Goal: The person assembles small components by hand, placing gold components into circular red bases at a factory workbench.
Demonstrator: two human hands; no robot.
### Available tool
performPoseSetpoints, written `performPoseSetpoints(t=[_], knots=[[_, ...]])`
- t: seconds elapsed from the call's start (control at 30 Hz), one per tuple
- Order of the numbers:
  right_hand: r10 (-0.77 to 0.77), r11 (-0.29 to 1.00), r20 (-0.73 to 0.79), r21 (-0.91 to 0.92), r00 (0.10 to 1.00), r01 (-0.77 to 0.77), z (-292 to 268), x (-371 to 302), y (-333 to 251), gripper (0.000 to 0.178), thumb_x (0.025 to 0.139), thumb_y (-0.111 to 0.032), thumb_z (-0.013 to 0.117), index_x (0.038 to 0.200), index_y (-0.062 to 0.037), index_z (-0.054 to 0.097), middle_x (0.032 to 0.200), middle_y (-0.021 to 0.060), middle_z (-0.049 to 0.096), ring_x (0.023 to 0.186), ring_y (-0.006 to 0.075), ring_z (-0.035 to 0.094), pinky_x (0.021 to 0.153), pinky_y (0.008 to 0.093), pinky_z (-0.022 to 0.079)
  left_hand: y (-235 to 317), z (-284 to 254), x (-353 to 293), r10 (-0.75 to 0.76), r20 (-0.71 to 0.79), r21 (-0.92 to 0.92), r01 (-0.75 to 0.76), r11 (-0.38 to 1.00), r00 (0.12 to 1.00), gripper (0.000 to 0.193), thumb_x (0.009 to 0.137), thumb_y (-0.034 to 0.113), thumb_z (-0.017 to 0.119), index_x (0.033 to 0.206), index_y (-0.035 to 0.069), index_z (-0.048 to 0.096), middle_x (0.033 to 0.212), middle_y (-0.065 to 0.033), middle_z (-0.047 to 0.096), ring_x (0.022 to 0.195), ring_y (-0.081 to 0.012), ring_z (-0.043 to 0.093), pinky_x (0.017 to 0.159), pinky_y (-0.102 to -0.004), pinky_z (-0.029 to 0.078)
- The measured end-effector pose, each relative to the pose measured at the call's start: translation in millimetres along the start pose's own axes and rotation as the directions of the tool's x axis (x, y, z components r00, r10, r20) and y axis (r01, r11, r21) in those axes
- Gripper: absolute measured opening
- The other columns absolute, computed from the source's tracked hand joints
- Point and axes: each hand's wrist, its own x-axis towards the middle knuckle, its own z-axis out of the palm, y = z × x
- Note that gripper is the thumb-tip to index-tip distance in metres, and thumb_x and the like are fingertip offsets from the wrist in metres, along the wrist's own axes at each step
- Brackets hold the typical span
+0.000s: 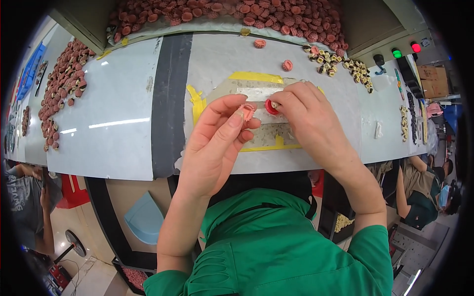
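My left hand (211, 143) is closed in a pinch on a hollow pink bumpy shell (248, 111), its open side showing. My right hand (316, 126) is closed, its fingertips pressed at a small round red piece (269, 107). A small pale bit shows at those fingertips; whether it is held or sits in the red piece I cannot tell. Both hands are over a worn work plate (269, 133) edged with yellow tape, with a pale metal strip across it. Beyond the hands, two loose pink shells (259, 43) lie apart on the table.
A heap of pink shells (291, 19) fills the bin at the back. Small cream-and-black pieces (326, 64) lie at the right, near green and red lights (397, 52). Assembled-looking pink pieces (61, 89) pile up at the left. A blue tray (144, 218) sits below the table. Other people are at both sides.
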Motion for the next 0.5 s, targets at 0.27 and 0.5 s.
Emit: performPoseSetpoints(t=[0.27,0.5], knots=[[0.076,0.963,0.005,0.261,0.997,-0.074,8,0,6,0.015,0.079,-0.003,0.062,0.094,-0.0042,0.059,0.092,0.0118,0.056,0.089,0.0302,0.056,0.078,0.0388,0.047,3,5,0,-0.01,-0.017,0.037,0.011,0.999,1.0,0.037,0.098,0.012,0.049,0.133,0.003,0.045,0.12,-0.0073,0.054,0.099,-0.0107,0.055,0.087,-0.0251,0.044],[0.221,0.791,0.042,0.577,0.974,-0.204,4,-10,7,0.014,0.088,-0.003,0.058,0.101,-0.0034,0.061,0.096,0.008,0.058,0.087,0.0193,0.058,0.077,0.0303,0.047,4,-1,-2,-0.024,0.034,0.015,0.024,1.0,0.999,0.037,0.098,0.015,0.05,0.132,0.002,0.045,0.12,-0.0074,0.054,0.099,-0.0106,0.054,0.086,-0.0245,0.044]])
